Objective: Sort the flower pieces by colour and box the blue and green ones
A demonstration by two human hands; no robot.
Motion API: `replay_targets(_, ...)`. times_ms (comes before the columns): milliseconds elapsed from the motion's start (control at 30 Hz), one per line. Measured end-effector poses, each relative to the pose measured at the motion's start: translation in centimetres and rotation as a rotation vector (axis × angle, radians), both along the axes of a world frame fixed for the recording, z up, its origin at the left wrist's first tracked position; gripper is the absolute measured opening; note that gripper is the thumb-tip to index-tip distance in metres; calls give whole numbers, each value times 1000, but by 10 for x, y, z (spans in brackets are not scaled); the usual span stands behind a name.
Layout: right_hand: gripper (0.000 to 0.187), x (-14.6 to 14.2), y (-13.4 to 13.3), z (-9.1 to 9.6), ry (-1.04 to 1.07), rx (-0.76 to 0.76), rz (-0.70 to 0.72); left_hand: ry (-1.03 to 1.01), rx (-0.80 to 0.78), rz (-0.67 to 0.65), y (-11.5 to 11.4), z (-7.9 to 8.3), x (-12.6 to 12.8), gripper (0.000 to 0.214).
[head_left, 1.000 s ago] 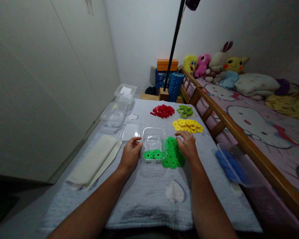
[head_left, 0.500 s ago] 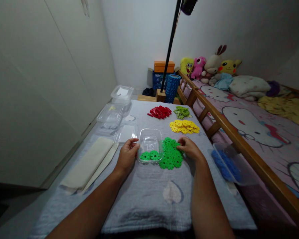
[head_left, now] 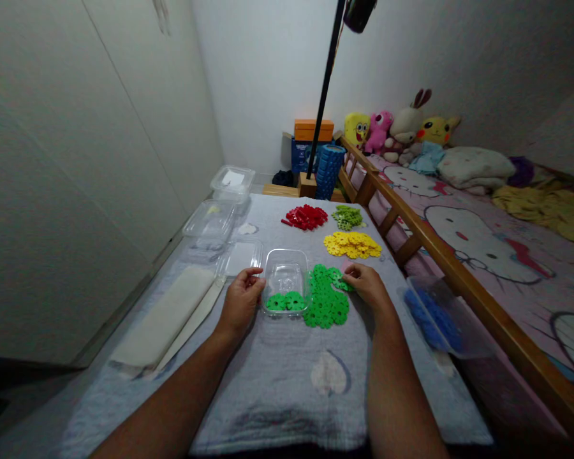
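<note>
A clear plastic tub sits on the grey cloth with a few green discs in its near end. My left hand is curled against the tub's left side, holding it. Right of the tub lies a heap of green snowflake discs. My right hand rests at the heap's far right edge, its fingertips pinched on green pieces.
Farther back lie a yellow pile, a red pile and a light green pile. Empty clear tubs and lids stand at left, above a folded white cloth. A tub of blue pieces hangs at right by the wooden bed rail.
My right hand slid from the top of the green heap to its right edge and closed its fingertips on pieces. The view shifted slightly. My left hand stayed on the tub.
</note>
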State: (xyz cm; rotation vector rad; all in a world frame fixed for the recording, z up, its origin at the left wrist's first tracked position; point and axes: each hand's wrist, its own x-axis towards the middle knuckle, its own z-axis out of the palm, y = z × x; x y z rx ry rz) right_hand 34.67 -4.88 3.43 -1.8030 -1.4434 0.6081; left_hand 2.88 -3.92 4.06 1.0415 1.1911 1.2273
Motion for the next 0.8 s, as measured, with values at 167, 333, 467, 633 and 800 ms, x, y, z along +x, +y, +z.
replay_targets(167, 13, 5, -3, 7, -51, -25, -42, 0, 17, 1, 1, -3, -2, 42)
replay_targets(333, 16, -6, -2, 23, 93, 85, -96, 2, 4, 17, 2, -3, -1, 43)
replay_targets(467, 21, -45, -1, 39, 251, 138, 40, -12, 0, 9, 2, -4, -1, 43)
replay_targets(633, 9, -101, 5, 59, -103, 150, 342, -31, -13, -4, 2, -5, -1, 45)
replay_targets(800, 15, -127, 15, 60, -497, 84, 429, -18, -2, -9, 2, -5, -1, 42)
